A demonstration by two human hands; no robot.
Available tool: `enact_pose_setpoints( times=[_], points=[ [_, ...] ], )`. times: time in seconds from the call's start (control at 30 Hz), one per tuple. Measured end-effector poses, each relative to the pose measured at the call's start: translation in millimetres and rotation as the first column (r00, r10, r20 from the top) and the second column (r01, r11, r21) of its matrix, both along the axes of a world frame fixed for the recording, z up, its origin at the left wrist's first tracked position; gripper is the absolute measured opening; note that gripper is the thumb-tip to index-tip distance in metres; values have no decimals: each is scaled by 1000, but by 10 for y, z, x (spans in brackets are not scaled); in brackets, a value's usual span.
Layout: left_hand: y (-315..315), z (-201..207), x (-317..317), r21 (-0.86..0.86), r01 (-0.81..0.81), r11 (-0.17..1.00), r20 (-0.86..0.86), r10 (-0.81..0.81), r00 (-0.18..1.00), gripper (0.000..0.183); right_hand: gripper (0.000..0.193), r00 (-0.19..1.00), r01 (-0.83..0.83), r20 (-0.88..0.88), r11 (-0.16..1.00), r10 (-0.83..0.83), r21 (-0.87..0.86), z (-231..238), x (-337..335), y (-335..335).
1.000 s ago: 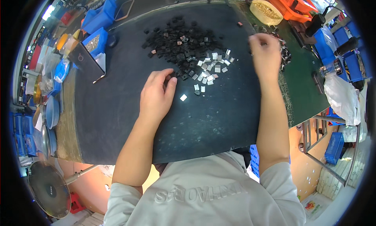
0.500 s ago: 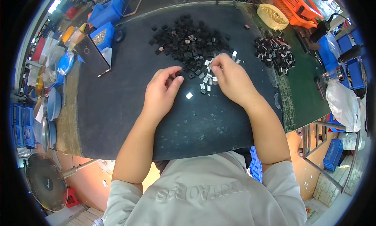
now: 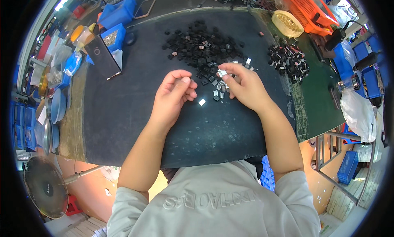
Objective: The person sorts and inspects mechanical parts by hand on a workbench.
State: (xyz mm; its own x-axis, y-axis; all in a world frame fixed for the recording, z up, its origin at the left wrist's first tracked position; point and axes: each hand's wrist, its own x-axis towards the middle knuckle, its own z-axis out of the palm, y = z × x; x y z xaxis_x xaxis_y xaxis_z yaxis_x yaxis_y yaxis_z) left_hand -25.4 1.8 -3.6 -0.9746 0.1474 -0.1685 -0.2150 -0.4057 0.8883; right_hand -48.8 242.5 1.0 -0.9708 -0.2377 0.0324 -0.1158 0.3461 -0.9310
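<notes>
My left hand [image 3: 174,93] is closed, thumb pressed to the curled fingers, above the dark mat. A small black part, mostly hidden, shows at its fingertips. Between the thumb and forefinger of my right hand [image 3: 243,84] is a small silver metal clip [image 3: 222,73]. Under and beside that hand lie several loose silver clips [image 3: 221,86], partly covered by it. A single bright clip [image 3: 202,102] rests apart, between the hands and nearer to me. Beyond both hands spreads a heap of small black parts [image 3: 201,46].
A second pile of black and silver pieces [image 3: 289,59] sits at right. Behind it stand a yellowish bowl of tiny parts [image 3: 287,23] and an orange basket [image 3: 305,9]. A propped phone [image 3: 102,56] and blue bins [image 3: 117,13] stand at left. A fan [image 3: 46,187] is below the table's left edge.
My right hand has drawn back from the loose clips and now has a silver clip raised in its fingertips. My left hand has turned, showing more of its fingers. The view has shifted slightly.
</notes>
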Motion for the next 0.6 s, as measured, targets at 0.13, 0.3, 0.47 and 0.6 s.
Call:
enact_pose_setpoints(
  times=[0.13,0.3,0.47,0.6],
  points=[
    [19,20,-5,35,-4,999,42,3,999,19,29,1000,-4,-6,1000,4,-4,16,-6,-4],
    [12,76,12,79,27,997,96,-35,995,22,27,999,5,-53,998,-2,69,22,-16,13],
    [39,82,47,77,80,994,87,-87,992,26,21,989,34,-141,999,-37,-18,-117,-45,-27],
    [84,74,75,38,120,992,117,-124,985,28,15,967,25,-246,988,-63,-153,17,18,-103]
  ],
)
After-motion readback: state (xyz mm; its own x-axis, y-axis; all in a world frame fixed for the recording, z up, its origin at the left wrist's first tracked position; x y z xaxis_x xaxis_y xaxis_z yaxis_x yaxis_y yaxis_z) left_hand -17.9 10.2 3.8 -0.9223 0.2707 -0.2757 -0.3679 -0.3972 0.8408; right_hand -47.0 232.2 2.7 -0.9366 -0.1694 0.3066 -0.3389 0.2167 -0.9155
